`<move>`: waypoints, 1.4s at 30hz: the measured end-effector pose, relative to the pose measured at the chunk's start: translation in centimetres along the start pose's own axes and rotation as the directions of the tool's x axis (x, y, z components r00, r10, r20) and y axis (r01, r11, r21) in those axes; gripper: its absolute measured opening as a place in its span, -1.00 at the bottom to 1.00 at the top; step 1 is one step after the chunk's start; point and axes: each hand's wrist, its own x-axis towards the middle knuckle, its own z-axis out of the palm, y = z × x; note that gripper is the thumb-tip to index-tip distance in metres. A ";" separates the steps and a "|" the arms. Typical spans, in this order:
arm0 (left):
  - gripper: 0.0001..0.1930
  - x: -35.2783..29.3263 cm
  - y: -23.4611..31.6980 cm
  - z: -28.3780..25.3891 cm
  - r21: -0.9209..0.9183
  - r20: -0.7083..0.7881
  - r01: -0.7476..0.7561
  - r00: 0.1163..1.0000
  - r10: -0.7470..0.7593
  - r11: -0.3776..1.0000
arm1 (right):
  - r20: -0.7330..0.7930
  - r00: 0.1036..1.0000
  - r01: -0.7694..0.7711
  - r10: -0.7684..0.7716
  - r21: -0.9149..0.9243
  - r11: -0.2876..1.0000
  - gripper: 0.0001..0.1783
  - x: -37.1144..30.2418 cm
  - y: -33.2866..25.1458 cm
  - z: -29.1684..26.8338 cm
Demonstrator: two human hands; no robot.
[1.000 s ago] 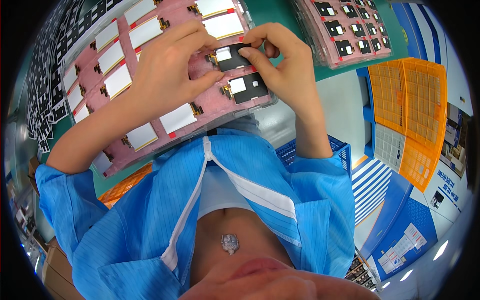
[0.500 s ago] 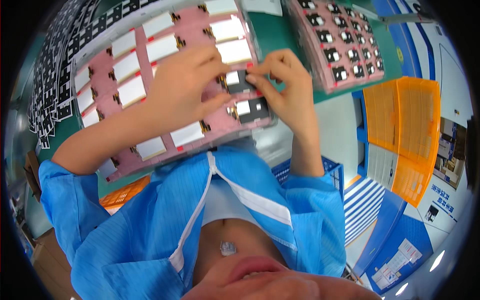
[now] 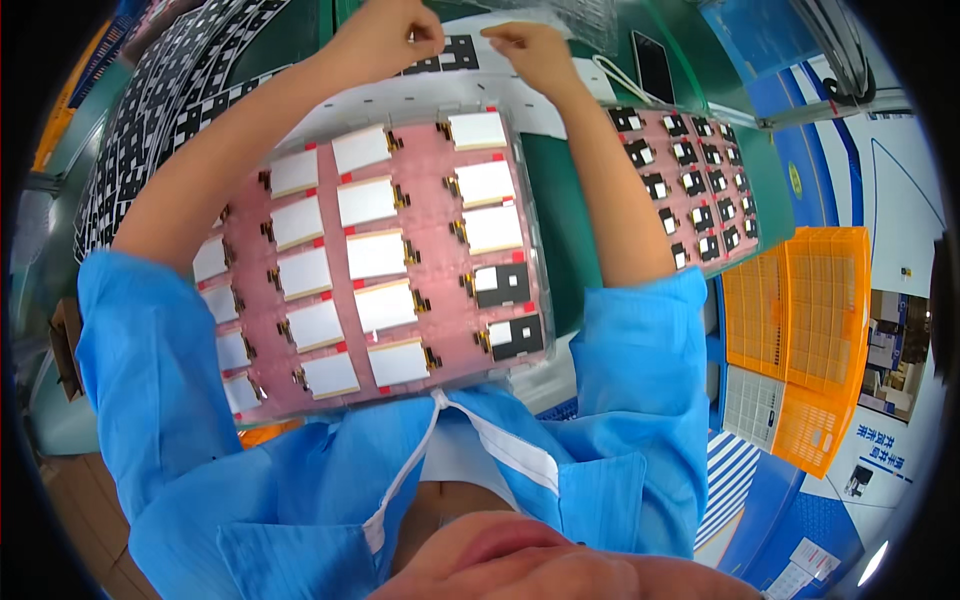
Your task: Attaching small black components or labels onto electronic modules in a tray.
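My left hand [image 3: 385, 38] reaches to the far side of the table, its fingers curled into a pinch beside black die-cut stickers [image 3: 460, 53] on a white backing sheet [image 3: 375, 112]. Across from it my right hand [image 3: 538, 60] has thumb and forefinger drawn together over the sheet's right part. What either pinch holds, if anything, is too small to make out. Nearer me lies a pink tray [image 3: 435, 240] with rows of white rectangular panels [image 3: 370, 203] with small gold-and-black connectors. Two panels at its right near corner bear black stickers [image 3: 513, 336].
At the right stands another pink tray [image 3: 690, 228] of parts with black stickers. A phone [image 3: 652, 66] and a white cable [image 3: 615, 75] lie behind it. More sticker sheets [image 3: 130, 140] cover the left side. Orange crates [image 3: 795, 300] are beyond the table's right edge.
Both hands have left the pink tray's right near corner and moved away from me to the sticker sheet. The near-right panels, partly covered before, are now in full view.
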 end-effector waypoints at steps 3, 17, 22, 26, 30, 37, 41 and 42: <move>-0.70 2.9 -4.2 3.5 0.321 0.081 0.010 0.996 -0.038 0.947 | 0.087 0.986 -0.127 0.143 -0.164 0.978 -0.74 1.6 2.9 3.3; -0.60 4.7 -7.5 7.6 0.236 -0.138 0.123 0.986 -0.092 0.964 | -0.030 0.983 -0.185 0.183 -0.104 0.977 -0.85 2.0 3.0 5.3; -0.34 5.2 -6.2 7.5 0.250 0.003 0.281 0.957 -0.291 0.927 | -0.086 0.944 -0.221 0.320 0.555 0.802 -0.89 1.5 2.3 2.9; -0.36 4.9 -6.3 7.2 0.334 -0.037 0.262 0.964 -0.265 0.905 | -0.003 0.881 -0.316 0.474 0.740 0.593 -0.86 -0.3 -1.6 -2.2; -0.47 4.6 -6.1 4.4 0.188 0.161 0.189 0.962 -0.220 0.964 | -0.004 0.913 -0.277 0.408 0.730 0.625 -0.88 -4.6 -5.1 -5.5; -0.91 -5.6 8.6 -0.3 0.050 -0.074 -0.079 0.994 0.083 0.996 | 0.149 0.959 -0.279 0.240 0.630 0.725 -0.69 -14.0 -11.8 -9.2; -0.80 -11.1 11.4 1.5 -0.131 0.106 -0.080 0.990 0.094 0.988 | 0.190 0.931 -0.358 0.311 0.630 0.689 -0.86 -16.0 -11.7 -7.6; -0.73 -11.7 11.5 2.2 -0.062 0.062 -0.127 0.989 0.131 0.990 | 0.193 0.933 -0.355 0.304 0.636 0.685 -0.86 -16.3 -11.7 -7.2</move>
